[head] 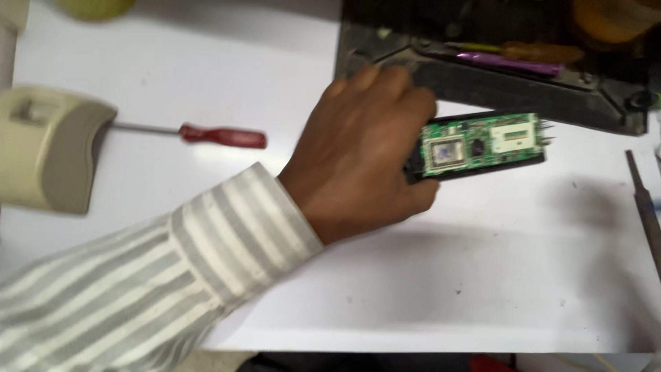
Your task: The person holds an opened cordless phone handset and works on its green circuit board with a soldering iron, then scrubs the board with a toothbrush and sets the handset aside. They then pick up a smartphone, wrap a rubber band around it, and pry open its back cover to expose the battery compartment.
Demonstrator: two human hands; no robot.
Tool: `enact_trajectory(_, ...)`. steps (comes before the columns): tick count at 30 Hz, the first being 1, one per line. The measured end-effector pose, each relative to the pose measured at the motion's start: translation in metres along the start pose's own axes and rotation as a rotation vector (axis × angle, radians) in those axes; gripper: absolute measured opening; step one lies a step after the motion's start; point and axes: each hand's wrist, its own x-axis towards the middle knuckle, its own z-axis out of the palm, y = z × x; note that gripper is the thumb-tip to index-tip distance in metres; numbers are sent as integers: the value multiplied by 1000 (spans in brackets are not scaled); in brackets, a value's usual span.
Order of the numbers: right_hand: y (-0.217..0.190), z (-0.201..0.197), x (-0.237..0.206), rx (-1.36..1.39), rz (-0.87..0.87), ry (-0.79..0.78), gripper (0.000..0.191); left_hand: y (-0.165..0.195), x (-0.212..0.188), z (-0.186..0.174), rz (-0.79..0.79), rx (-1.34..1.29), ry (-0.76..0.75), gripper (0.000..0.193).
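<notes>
My left hand point(361, 148) reaches across a white table point(447, 275) from the lower left, in a grey-and-white striped sleeve. Its fingers are closed around the left end of a black device housing point(475, 171) with a green circuit board point(482, 143) exposed on top. The board carries a silver square part, a small black chip and a white rectangle, with pins at its right end. The device lies just in front of a black tray. My right hand is not in view.
A red-handled screwdriver point(220, 136) lies to the left. A beige plastic device point(45, 148) sits at the left edge. A black tray point(496, 83) at the top holds orange- and purple-handled tools. A dark metal file point(646, 207) lies at the right edge.
</notes>
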Motion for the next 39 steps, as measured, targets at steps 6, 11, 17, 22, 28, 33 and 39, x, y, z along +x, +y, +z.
enact_trajectory(6, -6, -6, 8, -24, -23, -17, 7, 17, 7, -10, -33, -71, -9, 45)
enact_trajectory(11, 2, -5, 16, -25, -63, -13, 5, 27, 17, -8, -172, -211, -71, 51)
enact_trajectory(17, 6, -16, 20, -211, -73, 46, 10, 34, 31, -3, -248, -358, -53, 56)
enact_trajectory(22, -3, -20, 28, -210, -108, -11, 20, 34, 38, -15, -229, -433, -168, 59)
enact_trajectory(28, -5, -25, 20, -345, -81, -51, 27, 44, 36, -17, -312, -317, -346, 60)
enact_trajectory(33, 0, -25, 11, -391, -208, -53, 26, 49, 29, -20, -178, -317, -299, 61)
enact_trajectory(39, -3, -25, 5, -385, -265, -20, 28, 52, 24, -26, -241, -295, -336, 64)
